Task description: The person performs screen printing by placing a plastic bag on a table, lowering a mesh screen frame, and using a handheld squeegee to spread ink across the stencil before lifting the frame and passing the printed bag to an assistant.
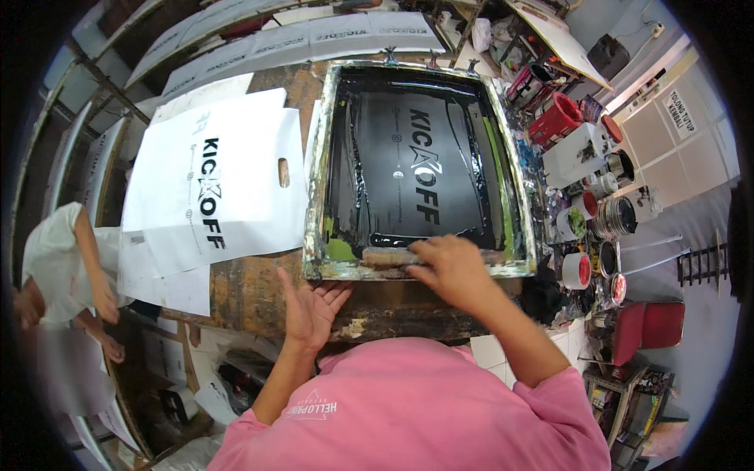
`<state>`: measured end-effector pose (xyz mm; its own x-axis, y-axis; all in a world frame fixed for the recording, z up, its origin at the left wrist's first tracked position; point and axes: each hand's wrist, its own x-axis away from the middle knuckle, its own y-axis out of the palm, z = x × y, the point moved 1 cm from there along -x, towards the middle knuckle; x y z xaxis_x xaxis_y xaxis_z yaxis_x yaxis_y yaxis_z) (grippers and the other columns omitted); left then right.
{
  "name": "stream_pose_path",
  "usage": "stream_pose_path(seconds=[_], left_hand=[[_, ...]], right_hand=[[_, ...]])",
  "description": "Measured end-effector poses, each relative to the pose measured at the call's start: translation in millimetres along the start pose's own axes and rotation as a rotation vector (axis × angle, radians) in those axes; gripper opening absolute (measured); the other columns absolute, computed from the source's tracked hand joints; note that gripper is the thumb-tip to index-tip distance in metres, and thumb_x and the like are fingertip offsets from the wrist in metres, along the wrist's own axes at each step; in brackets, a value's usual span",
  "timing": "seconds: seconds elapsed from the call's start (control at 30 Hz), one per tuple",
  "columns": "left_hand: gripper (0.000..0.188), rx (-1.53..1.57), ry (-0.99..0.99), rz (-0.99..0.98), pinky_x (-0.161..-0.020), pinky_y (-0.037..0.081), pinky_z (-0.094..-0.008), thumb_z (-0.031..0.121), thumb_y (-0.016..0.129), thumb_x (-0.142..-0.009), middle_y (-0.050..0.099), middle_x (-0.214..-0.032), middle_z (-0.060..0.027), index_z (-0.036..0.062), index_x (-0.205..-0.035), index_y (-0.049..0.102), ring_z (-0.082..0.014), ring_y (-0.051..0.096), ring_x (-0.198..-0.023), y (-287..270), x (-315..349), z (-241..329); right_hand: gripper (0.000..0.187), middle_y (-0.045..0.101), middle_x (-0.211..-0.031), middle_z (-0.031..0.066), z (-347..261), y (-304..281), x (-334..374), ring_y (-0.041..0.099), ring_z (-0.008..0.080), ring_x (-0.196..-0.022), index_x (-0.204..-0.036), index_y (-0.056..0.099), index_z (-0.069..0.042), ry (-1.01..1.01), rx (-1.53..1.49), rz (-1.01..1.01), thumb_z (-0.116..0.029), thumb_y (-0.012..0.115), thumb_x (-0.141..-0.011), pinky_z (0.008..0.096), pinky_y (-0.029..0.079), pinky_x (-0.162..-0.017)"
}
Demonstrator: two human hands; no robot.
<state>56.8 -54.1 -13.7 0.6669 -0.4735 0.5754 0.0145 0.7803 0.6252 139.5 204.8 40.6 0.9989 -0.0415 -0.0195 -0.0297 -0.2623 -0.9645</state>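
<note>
Screen-printing frame, rectangular, paint-crusted, w/ dark inky mesh (383,180), lying flat on stained brown wooden table (243,286), directly ahead of pink T-shirt (424,400). Small metal clamps (390,55) at far edge. Long wooden squeegee (389,257) at near end of mesh, clasped from above in R hand (454,271), fingers curled over it. L hand (314,310) unclenched, palm up, holding nothing, just by frame's near L corner; can't tell if touching rim. Progress, as judged: well into a batch. Finished-looking: white flat bag w/ oval handle hole (243,180), on pile L of frame, black design on it, plus more printed white bags (338,30) on racks beyond. Black ink pooled along mesh sides, squeegee prob. at one end of a stroke; can't tell whether another bag lies underneath. Left to do, prob.: rest of batch, qty unknown. Writing: same bold black caps word on bag & mesh, w/ stylised letter mid-word, small icons & tiny text alongside; repeated on racked bags too. On T-shirt, small white chest lettering w/ angular outline. On R, white wall sign (680,111) in legible black caps. Round paint tubs (576,271) nearby, no readable labels.
</note>
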Motion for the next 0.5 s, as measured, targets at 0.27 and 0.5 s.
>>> stream_pose_path(seconds=[0.27, 0.5], left_hand=[[0.118, -0.129, -0.003, 0.114, -0.111, 0.045, -0.0523, 0.091, 0.033, -0.09, 0.053, -0.137, -0.028, -0.0091, -0.151, 0.027, -0.0369, 0.058, -0.125, -30, -19, -19], [0.12, -0.149, -0.004, 0.236, -0.108, 0.048, -0.0507, 0.093, 0.025, -0.09, 0.055, -0.136, -0.0274, -0.0109, -0.149, 0.025, -0.036, 0.061, -0.124, -18, -17, -15]], right_hand=[[0.045, 0.059, -0.097, 0.0081, 46, 40, -64, 0.06, 0.0306, -0.09, -0.113, 0.064, -0.01, -0.087, 0.006, 0.197, -0.024, 0.085, -0.075, 0.0441, 0.053, -0.074], [0.033, 0.065, -0.101, 0.0091, 151, 50, -228, 0.066, 0.0331, -0.1, -0.109, 0.067, -0.013, -0.147, 0.133, 0.38, -0.034, 0.078, -0.086, 0.0474, 0.057, -0.078]])
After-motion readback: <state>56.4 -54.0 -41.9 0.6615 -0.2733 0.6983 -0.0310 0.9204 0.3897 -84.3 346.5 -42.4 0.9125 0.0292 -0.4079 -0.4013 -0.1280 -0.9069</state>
